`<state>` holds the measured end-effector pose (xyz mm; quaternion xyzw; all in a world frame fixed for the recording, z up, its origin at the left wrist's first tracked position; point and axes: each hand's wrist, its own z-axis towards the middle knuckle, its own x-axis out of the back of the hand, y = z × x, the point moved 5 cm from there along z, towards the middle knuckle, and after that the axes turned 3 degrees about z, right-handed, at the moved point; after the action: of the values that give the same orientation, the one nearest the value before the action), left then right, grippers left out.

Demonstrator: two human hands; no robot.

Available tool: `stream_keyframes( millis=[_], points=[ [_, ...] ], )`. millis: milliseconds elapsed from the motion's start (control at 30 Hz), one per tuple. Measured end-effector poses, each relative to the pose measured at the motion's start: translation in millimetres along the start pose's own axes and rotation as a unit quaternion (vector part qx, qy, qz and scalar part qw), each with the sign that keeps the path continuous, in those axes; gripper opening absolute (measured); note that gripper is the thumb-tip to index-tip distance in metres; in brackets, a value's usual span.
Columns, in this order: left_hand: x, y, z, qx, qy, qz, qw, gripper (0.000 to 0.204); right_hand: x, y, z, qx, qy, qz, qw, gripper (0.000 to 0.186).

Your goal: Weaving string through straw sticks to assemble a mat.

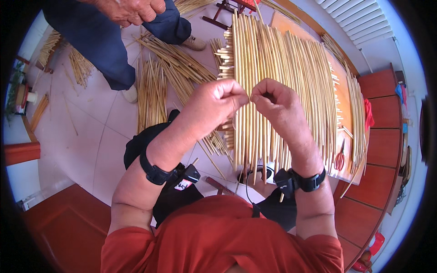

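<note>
A mat of many pale yellow reed stalks (296, 95) lies side by side on an orange board (343, 104). Above the mat's left part, my left hand (218, 104) pinches with thumb and forefinger close to the stalk edge. My right hand (277, 109) faces it a short gap away, thumb and index finger pinched, other fingers curled. Whatever sits between the fingertips of either hand is too small to make out. Red-handled scissors (339, 161) lie on the board to the right of the mat.
A co-worker in dark trousers (91, 45) stands at top left, one hand (132, 11) visible. Loose reed bundles (150, 91) cover part of the tiled floor (77, 145). A red-brown cabinet (378, 145) lines the right side, a white radiator (359, 22) the upper right.
</note>
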<state>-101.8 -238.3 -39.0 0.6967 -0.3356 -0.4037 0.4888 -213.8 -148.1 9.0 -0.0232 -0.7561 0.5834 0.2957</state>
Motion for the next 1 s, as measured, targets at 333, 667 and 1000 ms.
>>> stream_keyframes(
  millis=[333, 667, 1000],
  points=[
    [51, -34, 82, -0.127, 0.187, 0.258, 0.939, 0.007, -26, 62, 97, 0.063, 0.046, -0.187, 0.979, 0.011],
    [45, -36, 91, -0.152, 0.267, 0.545, 0.780, 0.010, -38, 77, 102, 0.117, 0.113, -0.332, 0.929, 0.011],
    [44, -43, 109, -0.087, 0.243, 0.562, 0.786, 0.010, -30, 78, 108, 0.095, 0.130, -0.361, 0.918, 0.012]
  ],
)
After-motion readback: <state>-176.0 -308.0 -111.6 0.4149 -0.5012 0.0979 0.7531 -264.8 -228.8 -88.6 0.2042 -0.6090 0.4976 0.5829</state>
